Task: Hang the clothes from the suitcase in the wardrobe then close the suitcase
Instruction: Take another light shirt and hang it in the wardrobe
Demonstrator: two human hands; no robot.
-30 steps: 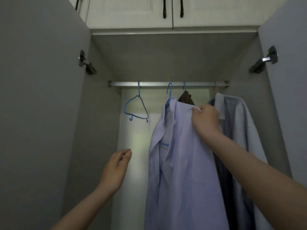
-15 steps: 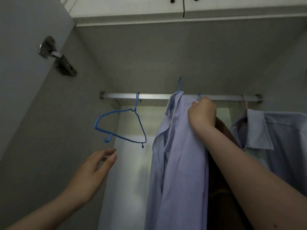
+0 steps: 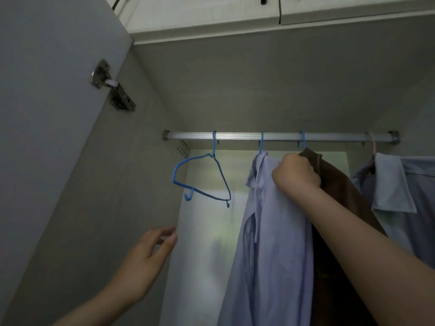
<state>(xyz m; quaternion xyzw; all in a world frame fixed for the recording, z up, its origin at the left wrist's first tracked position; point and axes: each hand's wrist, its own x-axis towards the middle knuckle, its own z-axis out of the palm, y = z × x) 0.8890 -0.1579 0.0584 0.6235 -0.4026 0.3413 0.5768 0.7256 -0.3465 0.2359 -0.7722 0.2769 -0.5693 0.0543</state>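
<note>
Wardrobe (image 3: 259,85) walls rose grey around the rail (image 3: 235,135). On it hung the lilac shirt (image 3: 270,243), its shoulder bunched in the right hand (image 3: 295,176); tugging might slip it off. Left hand (image 3: 148,257) hovered, fingers spread, below the empty hanger (image 3: 200,177).

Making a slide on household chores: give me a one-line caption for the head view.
Right hand grips a lilac shirt hung on the silver rail; open left hand reaches below an empty blue wire hanger.
</note>
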